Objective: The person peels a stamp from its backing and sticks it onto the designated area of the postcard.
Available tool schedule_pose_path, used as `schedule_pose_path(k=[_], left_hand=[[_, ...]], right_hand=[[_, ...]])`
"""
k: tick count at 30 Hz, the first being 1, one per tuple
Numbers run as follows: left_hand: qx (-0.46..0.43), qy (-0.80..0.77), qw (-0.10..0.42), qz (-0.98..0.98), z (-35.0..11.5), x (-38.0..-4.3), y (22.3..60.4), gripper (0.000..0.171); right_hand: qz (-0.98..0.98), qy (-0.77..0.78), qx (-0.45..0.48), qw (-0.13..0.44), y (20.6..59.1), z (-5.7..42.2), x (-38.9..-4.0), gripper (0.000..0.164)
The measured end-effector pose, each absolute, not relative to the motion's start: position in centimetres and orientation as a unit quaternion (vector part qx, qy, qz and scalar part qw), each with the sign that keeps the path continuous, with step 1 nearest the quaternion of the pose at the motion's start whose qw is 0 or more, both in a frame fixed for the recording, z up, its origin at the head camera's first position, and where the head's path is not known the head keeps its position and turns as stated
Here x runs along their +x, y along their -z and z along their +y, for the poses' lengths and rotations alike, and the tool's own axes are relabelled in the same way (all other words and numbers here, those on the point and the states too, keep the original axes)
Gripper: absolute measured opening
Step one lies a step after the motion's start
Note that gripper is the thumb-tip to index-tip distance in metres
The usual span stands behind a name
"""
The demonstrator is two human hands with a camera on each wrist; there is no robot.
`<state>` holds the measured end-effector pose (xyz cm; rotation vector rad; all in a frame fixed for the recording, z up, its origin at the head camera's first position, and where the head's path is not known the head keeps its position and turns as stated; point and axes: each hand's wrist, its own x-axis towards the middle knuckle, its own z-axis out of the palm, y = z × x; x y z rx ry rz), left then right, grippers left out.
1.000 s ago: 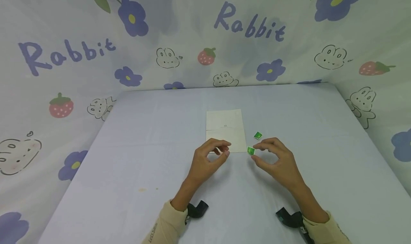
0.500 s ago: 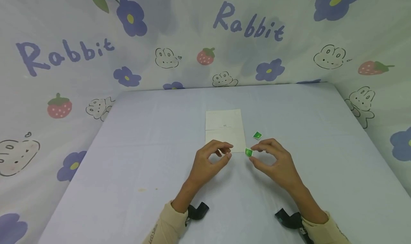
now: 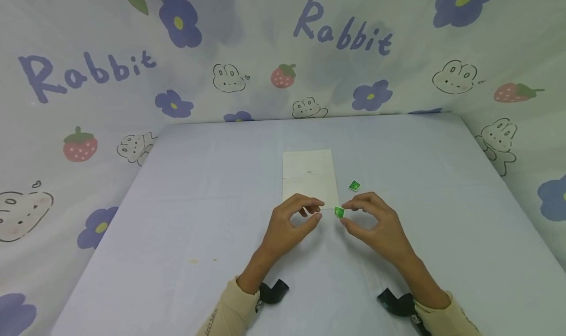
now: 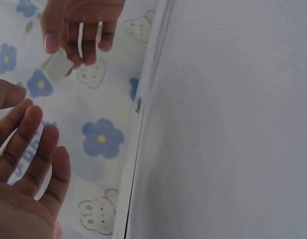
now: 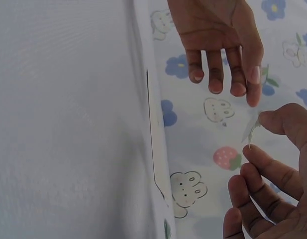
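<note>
Right hand (image 3: 390, 230) pinching green square (image 3: 339, 212), fingers clamping it — left hand (image 3: 280, 228) hovering near, fingers and thumb apart — second square (image 3: 354, 185) lying beside white card (image 3: 307, 168).

The held square (image 3: 339, 212) looks papery, the tablecloth (image 3: 155, 218) (faintly creased) matt.

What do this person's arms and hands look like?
Beige fabric sleeves end on the forearms; dark lettering marks the left one. A bent black device shows at each cuff. The left hand and right hand wear no gloves.
</note>
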<state>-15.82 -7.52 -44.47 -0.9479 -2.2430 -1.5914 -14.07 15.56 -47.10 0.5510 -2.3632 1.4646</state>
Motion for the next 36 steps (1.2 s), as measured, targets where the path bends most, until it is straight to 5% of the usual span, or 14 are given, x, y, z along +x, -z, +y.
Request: schedule_pose_path(k=[10, 36], left_hand=[[-0.345, 0.538, 0.12, -0.76, -7.5, -15.6, 44.1, 0.021], [-0.38, 0.517, 0.126, -0.757, -7.3, -15.7, 44.4, 0.023]], right_hand=[[-0.818, -0.52, 0.202, 0.139, 44.0, 14.4, -12.8, 0.031], [-0.812, -0.535, 0.212, 0.093, 43.9, 14.3, -12.7, 0.027]])
